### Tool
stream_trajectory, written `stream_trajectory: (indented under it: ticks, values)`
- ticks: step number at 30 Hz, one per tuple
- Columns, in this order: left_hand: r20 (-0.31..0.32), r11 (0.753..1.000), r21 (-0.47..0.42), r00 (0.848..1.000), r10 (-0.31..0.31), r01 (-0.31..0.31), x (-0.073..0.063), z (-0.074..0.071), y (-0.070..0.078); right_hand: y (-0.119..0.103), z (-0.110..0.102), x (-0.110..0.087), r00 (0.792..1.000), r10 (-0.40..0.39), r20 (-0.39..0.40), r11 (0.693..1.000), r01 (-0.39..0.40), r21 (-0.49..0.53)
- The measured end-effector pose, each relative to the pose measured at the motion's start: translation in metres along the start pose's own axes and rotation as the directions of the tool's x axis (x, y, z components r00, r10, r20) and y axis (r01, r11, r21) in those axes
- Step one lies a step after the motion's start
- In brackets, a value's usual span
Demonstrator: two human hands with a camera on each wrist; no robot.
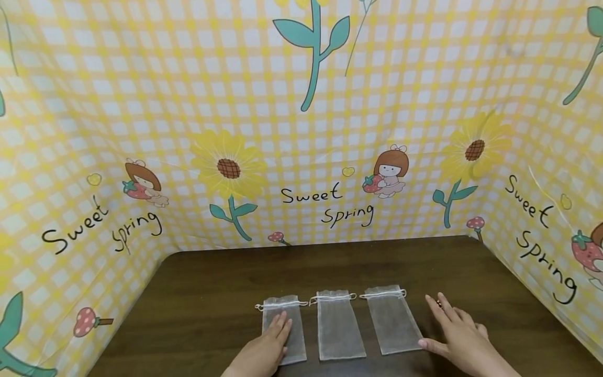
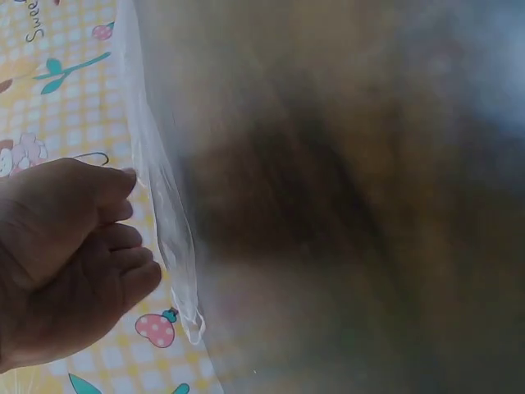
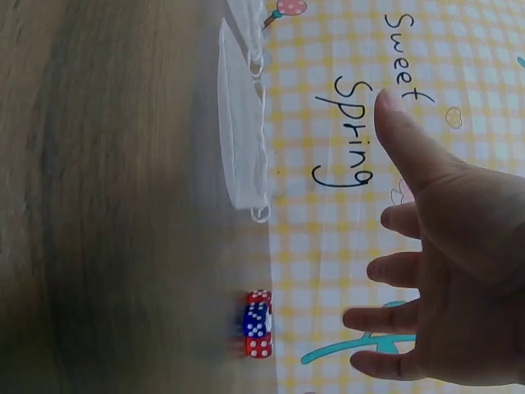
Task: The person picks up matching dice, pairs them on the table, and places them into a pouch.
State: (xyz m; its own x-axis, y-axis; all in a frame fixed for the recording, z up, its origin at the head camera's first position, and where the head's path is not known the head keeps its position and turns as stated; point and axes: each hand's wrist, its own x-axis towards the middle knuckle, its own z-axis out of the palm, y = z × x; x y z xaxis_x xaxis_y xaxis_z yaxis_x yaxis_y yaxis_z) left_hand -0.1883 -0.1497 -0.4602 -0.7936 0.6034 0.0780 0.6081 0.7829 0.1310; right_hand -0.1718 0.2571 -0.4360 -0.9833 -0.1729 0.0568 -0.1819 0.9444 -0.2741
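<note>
Three sheer white drawstring pouches lie side by side on the table. The left pouch point(image 1: 297, 335) lies under my left hand point(image 1: 266, 348), its fingers extended over the mesh; in the left wrist view that hand point(image 2: 78, 258) is beside the pouch's gathered edge point(image 2: 168, 222). The middle pouch point(image 1: 339, 327) has neither hand on it. My right hand point(image 1: 459, 332) is spread beside the right pouch point(image 1: 393, 322), thumb tip right at its lower right corner. In the right wrist view, this hand point(image 3: 459, 271) has its fingers apart with nothing between them.
Red and blue dice point(image 3: 257, 324) sit together on the table in the right wrist view. The dark wooden table point(image 1: 212, 293) is bordered by a yellow checked cloth point(image 1: 301, 131) at the back and both sides.
</note>
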Motion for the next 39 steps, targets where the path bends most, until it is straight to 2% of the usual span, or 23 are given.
stream_trajectory:
  ticks: [5,10,16,22,28,39]
  values:
    - [0.030,0.999,0.008,0.999,-0.038,0.038,0.000,0.004,0.001,0.006,-0.005,0.000,0.999,0.017,-0.031,0.999,-0.018,-0.044]
    - [0.056,0.998,0.007,0.996,-0.067,0.067,0.000,0.005,0.001,0.017,-0.009,0.003,0.993,0.035,-0.117,0.997,-0.043,-0.070]
    - [0.134,0.995,0.001,0.986,-0.103,0.104,0.003,0.004,0.002,0.033,-0.011,0.007,0.980,0.021,-0.196,0.991,-0.046,-0.125]
    - [0.147,0.994,0.027,0.983,-0.106,0.103,0.004,0.002,0.003,0.048,-0.014,0.013,0.977,0.009,-0.213,0.983,-0.047,-0.175]
    - [0.113,0.994,0.040,0.988,-0.105,0.101,0.004,0.001,0.005,0.061,-0.009,0.024,0.976,-0.011,-0.219,0.983,-0.030,-0.183]
    - [0.116,0.993,0.064,0.987,-0.108,0.101,0.005,0.002,0.006,0.072,0.002,0.036,0.989,0.041,-0.139,0.986,-0.062,-0.152]
